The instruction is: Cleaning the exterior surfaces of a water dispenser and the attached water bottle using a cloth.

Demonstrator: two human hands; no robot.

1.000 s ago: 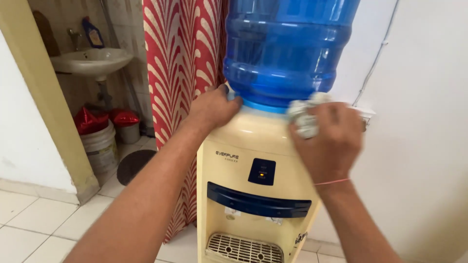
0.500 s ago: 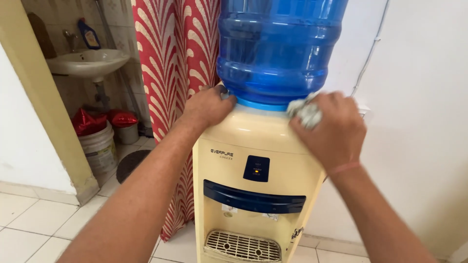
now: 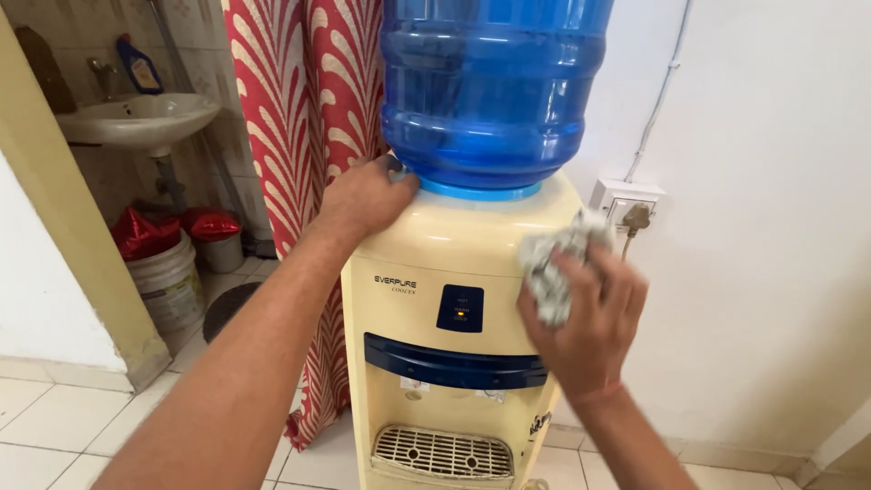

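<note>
While the left hand (image 3: 367,195) rests flat on the cream water dispenser (image 3: 454,272) at its top left shoulder, just under the blue bottle (image 3: 490,86), grasping nothing, the right hand (image 3: 585,313) clenches a crumpled grey cloth (image 3: 553,263) against the upper right front edge. Cloth lies up and left of the palm. Dispenser's long axis is upright; right hand is nearer the front panel.

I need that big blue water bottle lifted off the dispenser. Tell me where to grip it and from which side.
Grip the blue bottle with both hands around its ribbed body, probably in the groove above the rounded shoulder, coming from the front. It stands inverted with its neck hidden in the cream dispenser, so only the body offers a hold. The wall and curtain crowd the other sides.
</note>
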